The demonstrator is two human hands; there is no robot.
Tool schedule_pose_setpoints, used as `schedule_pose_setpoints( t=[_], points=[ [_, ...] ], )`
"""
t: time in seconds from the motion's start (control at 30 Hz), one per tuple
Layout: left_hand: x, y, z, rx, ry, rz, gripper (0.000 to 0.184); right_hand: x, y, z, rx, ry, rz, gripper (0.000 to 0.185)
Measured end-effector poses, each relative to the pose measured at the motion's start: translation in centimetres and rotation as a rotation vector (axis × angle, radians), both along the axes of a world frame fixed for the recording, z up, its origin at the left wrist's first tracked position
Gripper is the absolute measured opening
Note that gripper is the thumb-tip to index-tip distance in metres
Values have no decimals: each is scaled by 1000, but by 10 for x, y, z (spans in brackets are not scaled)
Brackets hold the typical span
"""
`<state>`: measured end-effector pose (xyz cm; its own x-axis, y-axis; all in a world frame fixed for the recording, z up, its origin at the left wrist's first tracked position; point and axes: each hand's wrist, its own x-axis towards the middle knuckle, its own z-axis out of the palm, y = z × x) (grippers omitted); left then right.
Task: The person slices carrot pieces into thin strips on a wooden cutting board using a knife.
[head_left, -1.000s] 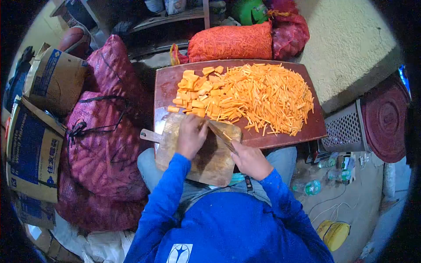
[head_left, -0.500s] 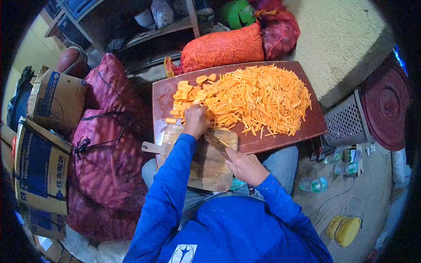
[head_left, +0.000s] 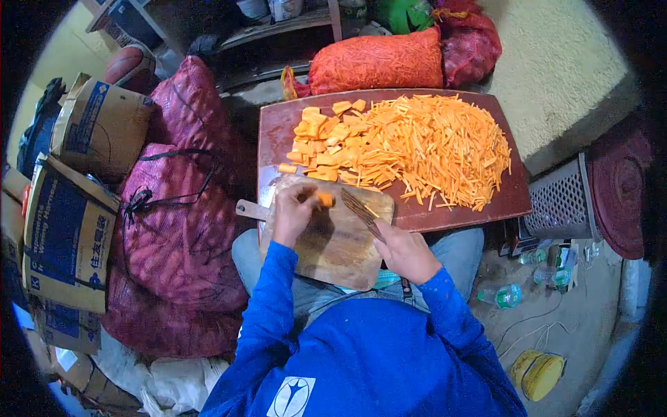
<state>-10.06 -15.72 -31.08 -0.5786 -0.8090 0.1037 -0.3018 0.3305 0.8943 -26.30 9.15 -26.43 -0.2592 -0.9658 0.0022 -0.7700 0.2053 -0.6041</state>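
Observation:
My left hand pinches an orange vegetable chunk above the wooden cutting board. My right hand is wrapped round the handle of a knife, its dark blade pointing up and left over the board. An orange strip clings to the blade. Beyond the board, on the reddish-brown table, lie uncut orange chunks. To their right is a large heap of thin orange sticks. The board rests across my lap against the table edge.
A filled orange mesh sack lies behind the table. Full purple mesh sacks and cardboard boxes crowd the left. On the right are a grey plastic basket, plastic bottles and a yellow container.
My left hand has come back from the chunks on the table to over the board, now holding a chunk. The knife stays in my right hand. The view has shifted slightly.

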Motion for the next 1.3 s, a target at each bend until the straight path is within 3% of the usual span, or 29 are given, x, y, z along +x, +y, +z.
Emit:
schedule_pose_setpoints(
  t=[0.07,0.17,0.23,0.4,0.57,0.73,0.93,1.07,1.13,1.23,1.3],
  points=[
    [12,4,-20,82,-13,-91,23,-1,0,2,-1,-25,-3,37],
    [16,22,-7,181,-69,-192,28,-7,-1,4,34,-98,-12,34],
    [14,25,5,-358,-63,-195,30,-12,-7,8,53,-129,-18,32],
    [23,39,-5,-365,-22,-124,28,-12,-6,19,63,-152,-68,32],
    [28,55,0,-649,-149,-209,25,6,-10,16,5,-224,23,33],
    [23,64,-7,-691,-226,-194,32,24,-9,25,127,-190,63,34],
    [22,62,-20,-644,-125,-183,41,28,-3,54,237,-181,30,36],
    [24,60,-25,-640,-122,-178,42,25,-26,20,255,-145,74,35],
    [24,60,-26,-641,-130,-181,42,22,-49,1,-62,-104,148,34],
    [24,58,-24,-627,-55,-161,40,22,-61,11,107,-164,138,34],
    [24,59,-23,-612,-23,-163,36,24,-51,20,44,-168,130,33]
  ],
)
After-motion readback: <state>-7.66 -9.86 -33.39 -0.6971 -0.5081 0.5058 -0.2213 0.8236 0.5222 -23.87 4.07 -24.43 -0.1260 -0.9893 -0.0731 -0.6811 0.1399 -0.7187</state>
